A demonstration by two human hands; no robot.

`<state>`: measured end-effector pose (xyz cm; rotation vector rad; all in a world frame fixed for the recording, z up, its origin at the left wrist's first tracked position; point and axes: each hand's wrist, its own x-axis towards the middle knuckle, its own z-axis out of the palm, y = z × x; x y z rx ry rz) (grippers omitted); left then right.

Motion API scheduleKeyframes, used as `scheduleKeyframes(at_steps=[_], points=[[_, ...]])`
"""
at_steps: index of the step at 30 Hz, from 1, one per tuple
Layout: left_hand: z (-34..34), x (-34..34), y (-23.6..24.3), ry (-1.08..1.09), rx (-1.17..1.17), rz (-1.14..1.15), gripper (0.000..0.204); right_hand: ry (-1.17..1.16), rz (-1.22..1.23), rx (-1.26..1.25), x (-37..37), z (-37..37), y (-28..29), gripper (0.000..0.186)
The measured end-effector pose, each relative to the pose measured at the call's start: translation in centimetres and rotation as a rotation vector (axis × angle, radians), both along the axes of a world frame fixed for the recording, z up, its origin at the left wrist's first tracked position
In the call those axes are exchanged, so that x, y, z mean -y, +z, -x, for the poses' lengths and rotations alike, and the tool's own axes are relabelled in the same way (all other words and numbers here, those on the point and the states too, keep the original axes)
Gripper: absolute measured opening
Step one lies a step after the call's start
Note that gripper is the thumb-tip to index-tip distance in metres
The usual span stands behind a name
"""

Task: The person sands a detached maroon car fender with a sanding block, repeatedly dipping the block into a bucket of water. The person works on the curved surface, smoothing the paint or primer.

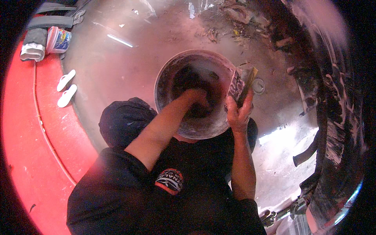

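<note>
The bucket (217, 119) is chalky grey, near-black inside; the block (237, 83) has a dark face mottled pale pink and a yellowish edge. The shirt (105, 192) is black, its badge (169, 181) red, white and black; the sandals (67, 96) are white, the floor strip (24, 137) red.

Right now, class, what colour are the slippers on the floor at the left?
The slippers are white, seen best in the head view.

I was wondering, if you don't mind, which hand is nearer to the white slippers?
Left. The left hand reaches into the bucket, to the right of the slippers; the right hand, holding a block, is farther right.
</note>
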<state>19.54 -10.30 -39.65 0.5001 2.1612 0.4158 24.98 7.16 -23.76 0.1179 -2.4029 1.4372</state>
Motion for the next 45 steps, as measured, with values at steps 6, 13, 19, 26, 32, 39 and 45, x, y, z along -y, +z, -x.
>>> scheduleKeyframes(at_steps=[6, 13, 19, 26, 32, 39, 45], points=[[6.2, 2.3, -2.0, 0.297, -0.301, -0.027, 0.046, 0.01, 0.037, 0.219, 0.0, -0.6, 0.1, 0.077], [3.8, 2.7, -7.4, 0.967, -0.327, -0.325, 0.05, 0.005, 0.001, 0.119, 0.5, 0.0, 1.3, 0.068], [4.7, 2.7, -8.8, 0.644, -0.392, -0.044, 0.051, 0.022, 0.046, 0.076, 0.8, 0.2, 1.5, 0.066], [1.2, 0.8, -8.6, 0.564, -0.36, 0.0, 0.046, 0.008, 0.051, 0.207, 0.5, -0.1, 1.2, 0.075], [-3.4, -8.7, -0.5, 0.283, -0.358, 0.081, 0.029, -0.026, -0.053, 0.122, 1.0, -0.3, 2.0, 0.073], [0.0, -6.3, 6.8, 0.198, -0.088, -0.19, 0.036, -0.009, 0.073, 0.172, 0.8, -0.4, 1.9, 0.071], [3.9, -0.2, -8.4, 0.882, -0.152, -0.488, 0.051, -0.008, 0.038, 0.209, 0.6, -0.2, 2.0, 0.067]])
